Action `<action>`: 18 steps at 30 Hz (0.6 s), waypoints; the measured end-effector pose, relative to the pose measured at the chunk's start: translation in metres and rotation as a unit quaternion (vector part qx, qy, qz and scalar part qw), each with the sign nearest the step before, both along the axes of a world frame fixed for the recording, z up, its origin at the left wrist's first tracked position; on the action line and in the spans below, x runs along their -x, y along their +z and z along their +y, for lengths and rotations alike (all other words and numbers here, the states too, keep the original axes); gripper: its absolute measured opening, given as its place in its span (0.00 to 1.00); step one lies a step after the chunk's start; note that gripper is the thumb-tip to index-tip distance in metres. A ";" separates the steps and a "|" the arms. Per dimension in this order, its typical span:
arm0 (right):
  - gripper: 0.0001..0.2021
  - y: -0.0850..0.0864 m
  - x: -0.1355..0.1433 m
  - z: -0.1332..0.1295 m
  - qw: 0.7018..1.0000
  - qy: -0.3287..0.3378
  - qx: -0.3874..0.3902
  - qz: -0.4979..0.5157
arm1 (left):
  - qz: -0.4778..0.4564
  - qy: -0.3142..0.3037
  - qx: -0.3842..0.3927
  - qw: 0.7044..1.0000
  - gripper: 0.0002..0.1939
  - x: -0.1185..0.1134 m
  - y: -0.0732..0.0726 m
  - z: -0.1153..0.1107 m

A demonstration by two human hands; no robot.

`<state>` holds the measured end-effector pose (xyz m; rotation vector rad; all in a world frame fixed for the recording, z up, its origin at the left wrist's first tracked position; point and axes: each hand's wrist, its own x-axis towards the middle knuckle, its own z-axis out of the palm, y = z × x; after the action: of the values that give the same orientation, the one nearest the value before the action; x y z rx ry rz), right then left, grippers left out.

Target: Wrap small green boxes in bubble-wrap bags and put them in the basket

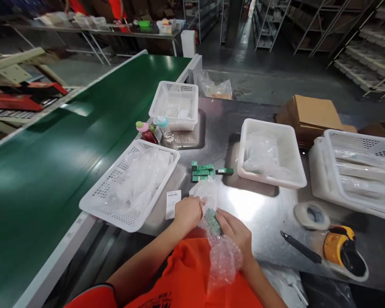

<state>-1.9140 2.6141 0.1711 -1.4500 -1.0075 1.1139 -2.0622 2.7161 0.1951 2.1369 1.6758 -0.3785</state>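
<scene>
A strip of clear bubble wrap (224,259) hangs between my hands, with something green (212,221) showing through it. My left hand (188,212) is closed on the upper part of the wrap. On the other side, my right hand (237,233) pinches the wrap beside the green item. Just beyond my hands, several small green boxes (202,173) lie grouped on the metal table (218,128). One darker green box (224,171) lies at their right. A white printed slip (172,204) rests left of my left hand.
White baskets (130,186) stand left, beyond and right. Two bottles (167,130) stand near the green conveyor (93,107). At right are a tape roll (312,215), a black knife (300,247), a yellow tape dispenser (340,250) and cardboard (317,112). People stand behind the far table.
</scene>
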 end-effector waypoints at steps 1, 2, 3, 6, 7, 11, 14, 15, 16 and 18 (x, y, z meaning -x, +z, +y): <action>0.12 -0.004 0.001 -0.001 0.993 0.029 -0.054 -0.105 | -0.009 -0.011 0.005 1.000 0.24 0.000 0.000 0.000; 0.15 -0.009 0.001 -0.002 0.967 0.055 -0.107 -0.225 | -0.019 -0.018 0.010 1.000 0.22 0.000 -0.001 -0.001; 0.17 -0.014 0.002 -0.002 0.927 0.072 -0.144 -0.339 | -0.028 -0.017 0.012 0.999 0.20 0.001 -0.001 -0.001; 0.19 -0.026 0.002 0.001 0.834 0.072 -0.147 -0.527 | -0.060 0.018 0.010 0.998 0.18 0.002 -0.002 -0.002; 0.18 -0.027 0.003 0.002 0.823 0.063 -0.135 -0.549 | -0.068 0.034 0.011 0.997 0.20 0.001 -0.002 -0.003; 0.16 -0.026 0.007 0.001 0.795 0.067 -0.177 -0.576 | -0.051 0.070 -0.003 0.996 0.17 -0.006 0.002 -0.005; 0.17 -0.030 0.014 -0.001 0.782 0.103 -0.237 -0.567 | -0.032 0.024 -0.024 0.999 0.17 -0.010 0.005 -0.003; 0.17 -0.032 0.015 0.000 0.795 0.104 -0.227 -0.553 | -0.031 0.005 -0.025 0.999 0.19 -0.011 0.005 -0.001; 0.18 -0.035 0.015 0.002 0.821 0.100 -0.197 -0.526 | -0.032 -0.014 -0.021 0.999 0.19 -0.011 0.005 0.000; 0.14 -0.038 0.012 0.010 0.898 0.061 -0.076 -0.428 | -0.030 -0.040 -0.007 0.999 0.19 -0.010 0.004 0.000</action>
<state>-1.9260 2.6244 0.1335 -1.7940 -1.7652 0.4169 -2.0527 2.7163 0.1993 2.2084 1.5695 -0.3238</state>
